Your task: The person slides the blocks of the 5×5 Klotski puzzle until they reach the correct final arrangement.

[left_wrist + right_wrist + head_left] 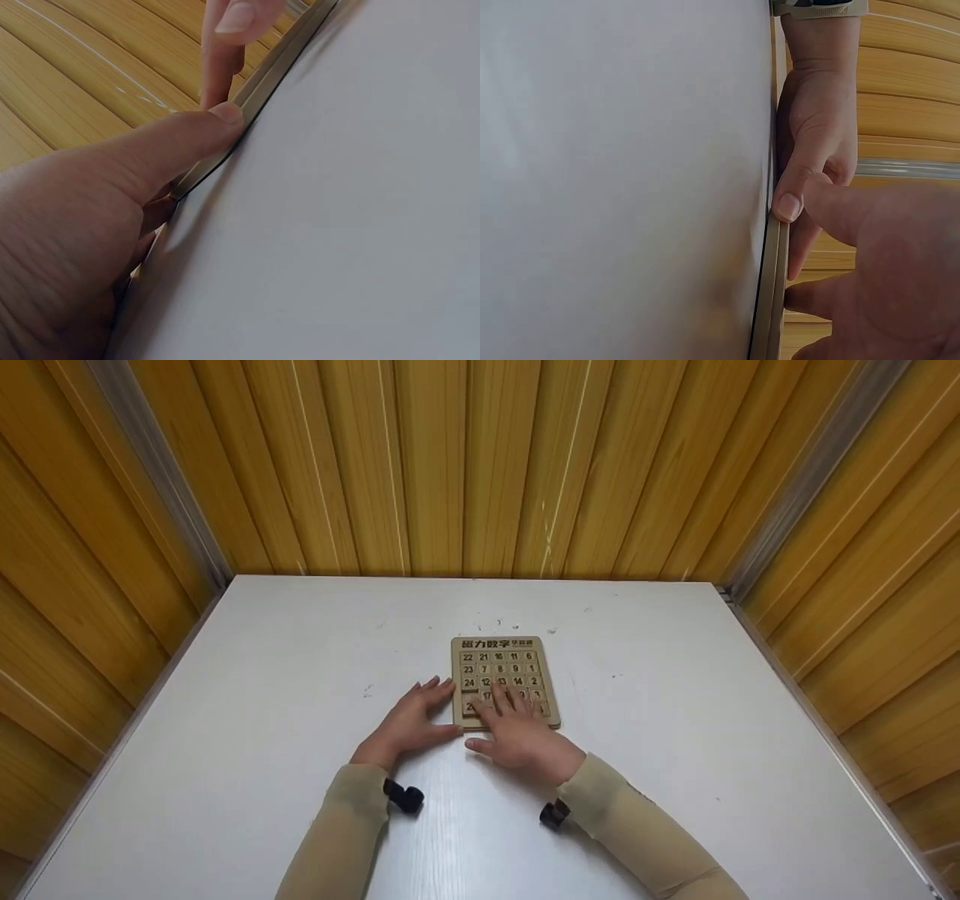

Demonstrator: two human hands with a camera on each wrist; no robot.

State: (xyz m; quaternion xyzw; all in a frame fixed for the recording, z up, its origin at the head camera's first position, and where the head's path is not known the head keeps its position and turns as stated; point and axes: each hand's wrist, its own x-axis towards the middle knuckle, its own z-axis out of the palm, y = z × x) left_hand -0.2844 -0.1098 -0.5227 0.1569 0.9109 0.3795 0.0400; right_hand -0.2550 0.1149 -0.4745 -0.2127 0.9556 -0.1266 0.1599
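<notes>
A wooden number sliding puzzle (497, 658) lies flat on the white table, with rows of numbered tiles and dark printed characters along its far edge. A vacant slot shows in its left column, below tile 24. My left hand (409, 720) holds the board at its near left corner, thumb (217, 120) against the near edge and fingers along the left side. Over the lower rows of tiles spreads my right hand (521, 735), its fingertips on the tiles and its thumb out past the near edge. That hand hides part of the bottom rows.
The white table (300, 637) reaches to ribbed yellow wood-look walls (427, 472) at the back and both sides. Small dark marks dot the tabletop beyond the puzzle. Each wrist carries a black camera (405, 796) over a beige sleeve.
</notes>
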